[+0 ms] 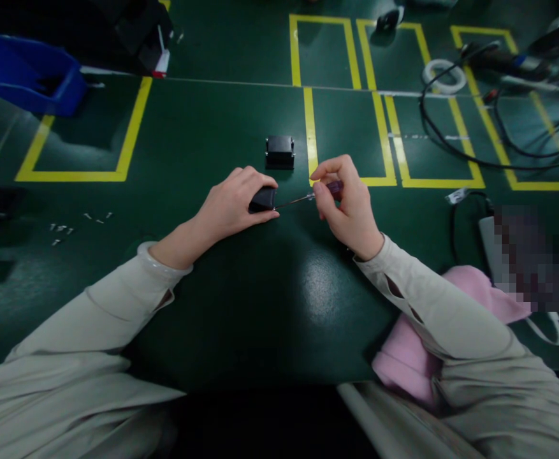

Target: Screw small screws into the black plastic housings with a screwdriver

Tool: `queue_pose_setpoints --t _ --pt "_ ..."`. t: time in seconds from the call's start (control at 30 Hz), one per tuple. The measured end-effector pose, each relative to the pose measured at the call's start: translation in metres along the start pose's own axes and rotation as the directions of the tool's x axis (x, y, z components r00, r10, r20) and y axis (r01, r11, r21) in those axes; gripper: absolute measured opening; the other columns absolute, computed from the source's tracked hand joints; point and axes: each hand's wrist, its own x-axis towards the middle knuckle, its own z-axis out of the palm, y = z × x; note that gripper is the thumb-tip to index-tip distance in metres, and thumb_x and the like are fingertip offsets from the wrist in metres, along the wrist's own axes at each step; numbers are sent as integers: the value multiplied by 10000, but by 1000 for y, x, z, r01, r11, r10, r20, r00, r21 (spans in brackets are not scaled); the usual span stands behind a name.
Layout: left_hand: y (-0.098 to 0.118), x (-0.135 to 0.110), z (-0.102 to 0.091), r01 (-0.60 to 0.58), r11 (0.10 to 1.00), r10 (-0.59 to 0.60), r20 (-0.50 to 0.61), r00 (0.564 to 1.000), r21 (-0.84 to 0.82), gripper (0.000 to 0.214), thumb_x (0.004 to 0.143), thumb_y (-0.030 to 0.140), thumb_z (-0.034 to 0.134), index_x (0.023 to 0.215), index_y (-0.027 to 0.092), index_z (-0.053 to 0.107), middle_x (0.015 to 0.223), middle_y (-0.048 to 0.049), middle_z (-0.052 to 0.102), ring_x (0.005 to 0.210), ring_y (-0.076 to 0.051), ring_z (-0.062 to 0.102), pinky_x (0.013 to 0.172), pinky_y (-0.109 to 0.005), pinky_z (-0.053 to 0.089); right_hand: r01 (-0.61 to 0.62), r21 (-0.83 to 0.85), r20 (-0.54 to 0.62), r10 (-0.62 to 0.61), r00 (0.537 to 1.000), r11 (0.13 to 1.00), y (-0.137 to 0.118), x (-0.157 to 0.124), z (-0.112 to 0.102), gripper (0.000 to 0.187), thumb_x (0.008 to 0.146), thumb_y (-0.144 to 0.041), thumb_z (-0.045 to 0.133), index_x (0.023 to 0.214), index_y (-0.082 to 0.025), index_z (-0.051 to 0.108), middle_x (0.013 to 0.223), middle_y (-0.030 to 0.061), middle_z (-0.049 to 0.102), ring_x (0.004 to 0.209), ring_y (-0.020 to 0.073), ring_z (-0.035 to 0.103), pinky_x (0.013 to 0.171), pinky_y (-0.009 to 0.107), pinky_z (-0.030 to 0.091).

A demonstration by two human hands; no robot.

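Note:
My left hand point(235, 205) is closed over a small black box-shaped part point(262, 199) and presses it onto the dark green table point(241, 299). My right hand point(345, 205) pinches a thin screwdriver point(315, 196) with a purple handle. The screwdriver's metal shaft lies nearly level and its tip meets the right side of the black part. A second, similar black part point(280, 152) stands alone on the table just behind my hands.
Several small screws point(71, 224) lie scattered at the left. A blue bin point(28, 73) sits at the far left. Yellow tape outlines point(310, 127) mark the table. Black cables point(494, 137) and a white tape roll point(444, 75) lie far right. A pink cloth point(406, 360) is under my right forearm.

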Motion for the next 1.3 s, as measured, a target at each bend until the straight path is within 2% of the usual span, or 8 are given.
queue_pose_setpoints --t 0.23,0.43,0.63,0.73,0.83,1.1,1.17,1.3 --pt "0 0 0 14 1000 -14 7 1000 10 468 892 461 698 1250 188 575 1179 -101 629 1076 -286 587 896 -411 507 -11 -2 28 11 1000 1000 1 0 -1 98 995 -296 543 936 -224 513 636 -90 479 502 50 464 517 243 349" --pt "0 -1 0 12 1000 -12 4 1000 2 466 890 451 701 1251 184 577 1176 -102 630 1072 -290 592 896 -420 508 17 -16 17 -17 1000 1000 0 0 -2 41 975 -222 521 1016 -221 519 754 -61 524 579 60 528 564 250 408" --pt "0 -1 0 7 1000 -7 -3 1000 -5 451 891 442 701 1241 187 574 1178 -99 634 1078 -285 592 904 -420 509 -13 -25 44 14 999 1000 -1 0 -2 82 997 -293 541 951 -231 512 642 -85 486 514 62 480 528 258 358" --pt "0 -1 0 0 1000 0 -10 1000 -9 444 890 436 704 1233 183 577 1175 -99 637 1073 -282 594 905 -418 510 7 -22 35 -6 999 1000 0 -1 -2 27 985 -234 522 1009 -234 510 653 -84 476 527 65 482 537 254 372" --pt "0 -1 0 4 1000 -4 -2 1000 -12 448 891 434 703 1238 183 576 1179 -102 636 1074 -285 593 902 -421 511 19 -13 27 -19 999 1000 1 -1 -2 95 961 -190 522 1048 -228 513 704 -71 492 575 70 508 573 258 403" --pt "-1 -1 0 2 1000 -2 0 1000 -11 459 896 446 694 1249 178 575 1185 -103 637 1083 -290 592 905 -424 505 -27 3 50 26 998 1000 -3 0 -2 64 981 -264 557 951 -227 514 635 -88 477 503 58 458 523 259 345" --pt "-1 -1 0 8 1000 -8 3 1000 -10 455 899 450 688 1248 181 576 1183 -102 636 1084 -289 589 916 -429 501 -26 13 49 25 998 1000 -3 0 -2 37 971 -223 543 981 -230 508 626 -93 455 503 62 447 527 260 344" --pt "-1 -1 1 3 1000 -3 4 1000 -11 453 901 452 687 1249 185 574 1184 -100 634 1083 -283 587 923 -424 496 -14 39 42 13 999 999 -1 -1 -2 136 947 -168 520 1067 -227 498 657 -86 440 554 80 464 573 270 372"
